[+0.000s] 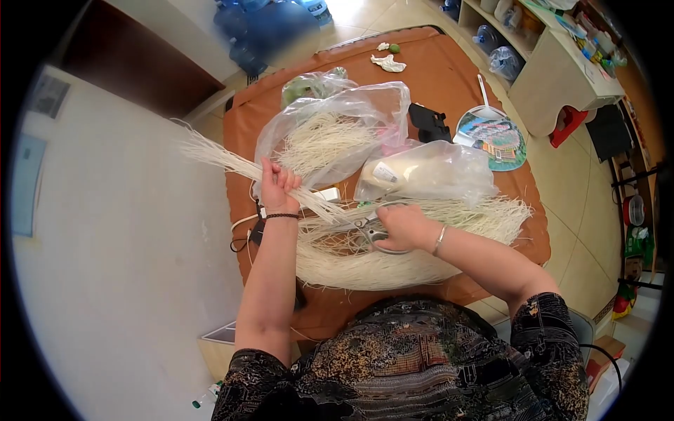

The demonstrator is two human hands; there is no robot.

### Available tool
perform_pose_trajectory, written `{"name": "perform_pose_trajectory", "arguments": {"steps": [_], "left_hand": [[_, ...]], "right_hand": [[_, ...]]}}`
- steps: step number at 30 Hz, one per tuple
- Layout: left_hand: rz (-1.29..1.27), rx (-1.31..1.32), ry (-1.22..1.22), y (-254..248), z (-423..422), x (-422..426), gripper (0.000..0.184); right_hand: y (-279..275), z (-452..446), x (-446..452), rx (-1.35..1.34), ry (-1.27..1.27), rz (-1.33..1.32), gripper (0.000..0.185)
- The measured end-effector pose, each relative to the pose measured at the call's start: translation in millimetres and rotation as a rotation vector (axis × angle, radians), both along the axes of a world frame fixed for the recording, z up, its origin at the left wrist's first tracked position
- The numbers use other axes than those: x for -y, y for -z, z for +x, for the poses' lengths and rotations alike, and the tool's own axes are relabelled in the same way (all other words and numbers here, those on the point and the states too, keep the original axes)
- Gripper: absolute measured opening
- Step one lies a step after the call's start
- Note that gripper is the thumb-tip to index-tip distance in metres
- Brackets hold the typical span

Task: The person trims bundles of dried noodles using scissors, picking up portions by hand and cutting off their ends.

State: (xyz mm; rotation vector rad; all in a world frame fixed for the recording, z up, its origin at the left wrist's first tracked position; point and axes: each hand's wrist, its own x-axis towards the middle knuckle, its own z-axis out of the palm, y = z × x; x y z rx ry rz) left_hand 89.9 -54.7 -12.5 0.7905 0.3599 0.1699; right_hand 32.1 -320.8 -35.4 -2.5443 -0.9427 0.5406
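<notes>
My left hand (279, 188) is closed round a bundle of thin, pale dried noodle-like strands (223, 156), whose ends fan out to the upper left. The bundle's other end points down toward the scissors (373, 230). My right hand (404, 228) grips the scissors by the handles, with the blades directed left at the strand ends. Beneath both lies a large loose heap of the same strands (365, 272) across the table. Behind my left hand, an open clear plastic bag (335, 144) holds more strands. Whether the blades touch the bundle is hard to tell.
A second plastic bag (428, 172) with pale contents lies beyond my right hand. A round hand fan (491, 137) and a black object (430, 123) rest on the brown-covered table (449, 63). White crumpled tissue (388, 63) lies at the far end. A wall (133, 231) rises on the left.
</notes>
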Motion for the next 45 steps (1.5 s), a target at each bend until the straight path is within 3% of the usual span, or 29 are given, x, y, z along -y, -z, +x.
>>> {"name": "perform_pose_trajectory", "arguments": {"steps": [3, 5, 11, 15, 18, 24, 26, 28, 30, 32, 34, 36, 40, 45], "left_hand": [[-0.032, -0.031, -0.016, 1, -2, 5, 0.041], [-0.064, -0.05, -0.019, 2, -3, 8, 0.041], [-0.039, -0.067, -0.037, 4, -6, 2, 0.039], [-0.103, 0.009, 0.015, 0, -10, -5, 0.033], [-0.111, 0.097, 0.147, -16, -19, -3, 0.024], [0.002, 0.153, 0.372, -52, -46, 3, 0.009], [0.252, 0.021, 0.419, -54, -54, 5, 0.01], [0.321, -0.018, 0.462, -43, -61, 3, 0.013], [0.571, -0.2, 0.517, -37, -70, 12, 0.019], [0.535, -0.256, 0.485, -31, -80, 22, 0.028], [0.405, -0.191, 0.64, -17, -88, 25, 0.033], [0.449, -0.199, 0.634, -13, -96, 37, 0.034], [0.478, -0.149, 0.735, -1, -107, 46, 0.041], [0.507, -0.211, 0.868, 1, -114, 57, 0.025]], "right_hand": [[-1, 3, -9, 0.021, 0.02, 0.031, 0.052], [-7, 7, -18, -0.114, 0.051, -0.01, 0.049], [10, 6, -12, -0.004, -0.06, -0.049, 0.038], [-1, 4, 6, -0.071, -0.081, -0.168, 0.039], [-8, -4, 23, -0.038, 0.094, -0.122, 0.046], [-24, -13, 40, -0.187, 0.44, 0.249, 0.047], [-22, -21, 39, -0.129, 0.64, 0.524, 0.04], [-29, -28, 43, -0.165, 0.644, 0.508, 0.035], [-41, -37, 48, -0.2, 0.655, 0.49, 0.03], [-51, -53, 52, -0.818, 0.523, 0.764, 0.026], [-41, -69, 57, -0.966, 0.469, 0.72, 0.03], [-29, -80, 60, -1.103, 0.321, 0.774, 0.041], [-29, -87, 59, -0.881, 0.27, 0.526, 0.056], [-17, -91, 63, -0.82, 0.266, 0.484, 0.066]]}}
